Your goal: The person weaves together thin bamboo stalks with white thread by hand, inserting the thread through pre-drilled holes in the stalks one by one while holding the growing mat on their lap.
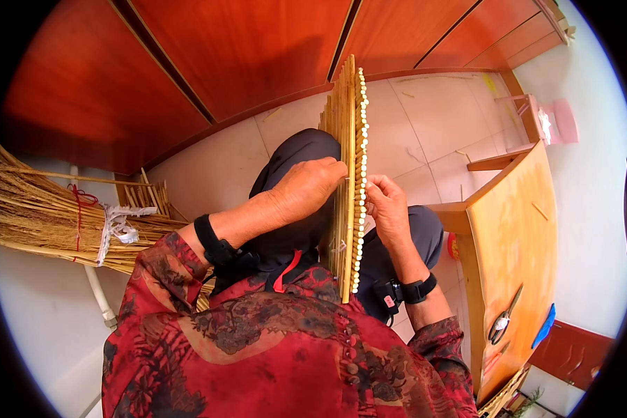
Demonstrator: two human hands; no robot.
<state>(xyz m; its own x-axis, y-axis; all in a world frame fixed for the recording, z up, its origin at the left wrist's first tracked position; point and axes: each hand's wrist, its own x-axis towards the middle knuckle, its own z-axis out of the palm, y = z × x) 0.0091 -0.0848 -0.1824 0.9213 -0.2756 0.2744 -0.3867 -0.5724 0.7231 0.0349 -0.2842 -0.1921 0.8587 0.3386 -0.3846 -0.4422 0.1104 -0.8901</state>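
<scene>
A flat panel of straw-coloured stalks [341, 233] stands on edge between my knees, its pale cut ends in a row along the right side. My left hand [312, 182] is closed, fingertips pressed together against the panel's left face. Across from it, my right hand [388, 205] is closed too, thumb and fingers pinched at the row of cut ends. What either pinch holds is too small to make out. A bit of pale thread [339, 246] shows low on the panel's left face.
Bundled dry stalks [45, 209], tied with red string and white cloth, lie at the left. On the right, a wooden table [515, 237] carries scissors [503, 317] and a blue cloth [544, 326]. A pink chair [557, 120] stands beyond it. Orange-brown cabinets [258, 56] line the back.
</scene>
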